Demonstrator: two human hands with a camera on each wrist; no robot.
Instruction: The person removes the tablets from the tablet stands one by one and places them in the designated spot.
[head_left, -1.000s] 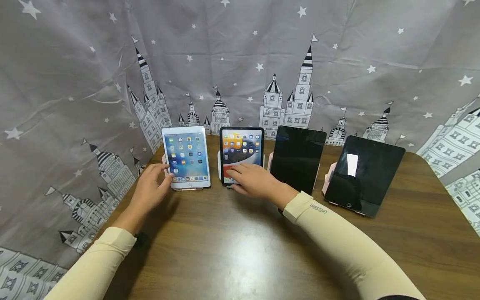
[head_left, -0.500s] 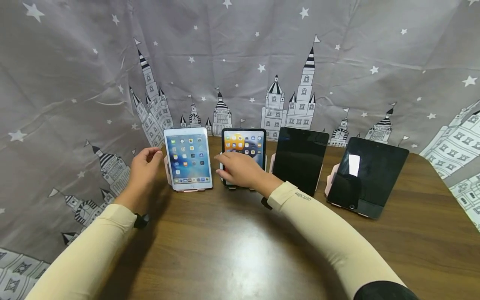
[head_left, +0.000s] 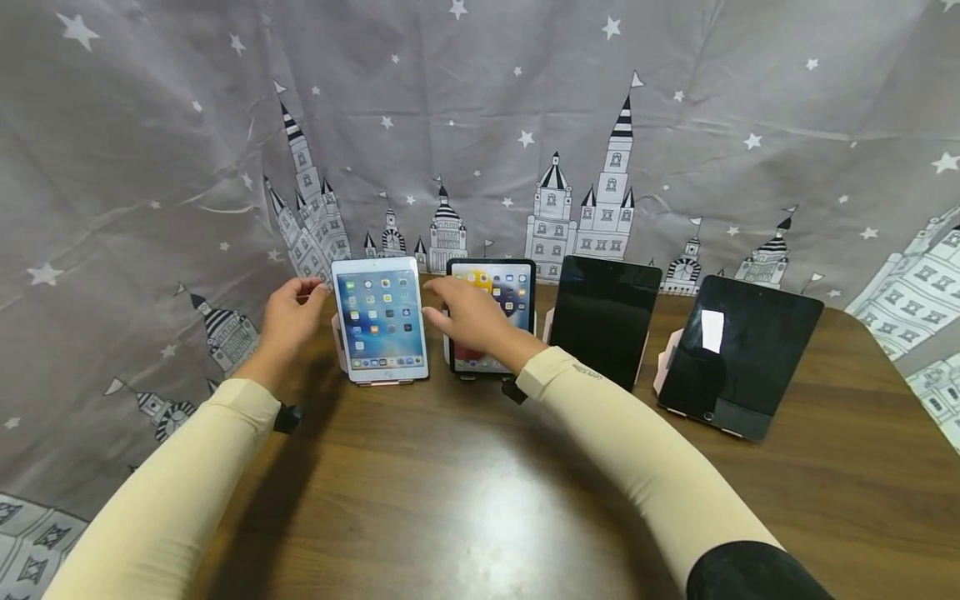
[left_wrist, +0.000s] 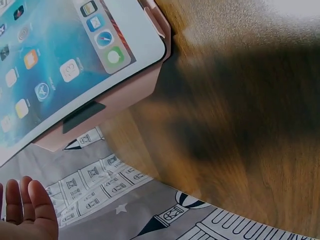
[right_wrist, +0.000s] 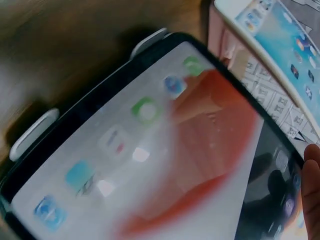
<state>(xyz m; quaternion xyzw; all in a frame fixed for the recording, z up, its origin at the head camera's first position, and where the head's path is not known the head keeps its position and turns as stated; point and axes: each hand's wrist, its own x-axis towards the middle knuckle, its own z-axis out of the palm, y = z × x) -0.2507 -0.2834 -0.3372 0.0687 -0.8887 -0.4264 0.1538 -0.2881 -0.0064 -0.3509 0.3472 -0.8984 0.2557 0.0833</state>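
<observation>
Found the white tablet (head_left: 381, 319) propped nearly upright on a pink stand (left_wrist: 120, 100), at the left end of a row of four, screen lit. Saw the left hand (head_left: 288, 321) just beside its upper left edge, fingers loosely bent and holding nothing. In the left wrist view, showed clear of the frame. Saw the right hand (head_left: 468, 321) spread flat before the lit black-framed tablet (head_left: 492, 315) next along; could not tell whether the fingertips touched the glass.

Judged both tablets light, thin and stiff, with smooth, slippery glass fronts, likely to crack if tipped off their stands. Judged best taken by the two long edges, thumb on the frame, not on the screen.

Noted two dark tablets (head_left: 603, 321) further right, also propped. Rested all on a glossy brown wooden table (head_left: 450, 500), hard and smooth. Hung behind and around, a grey cloth (head_left: 150, 167) printed with stars and towers.
</observation>
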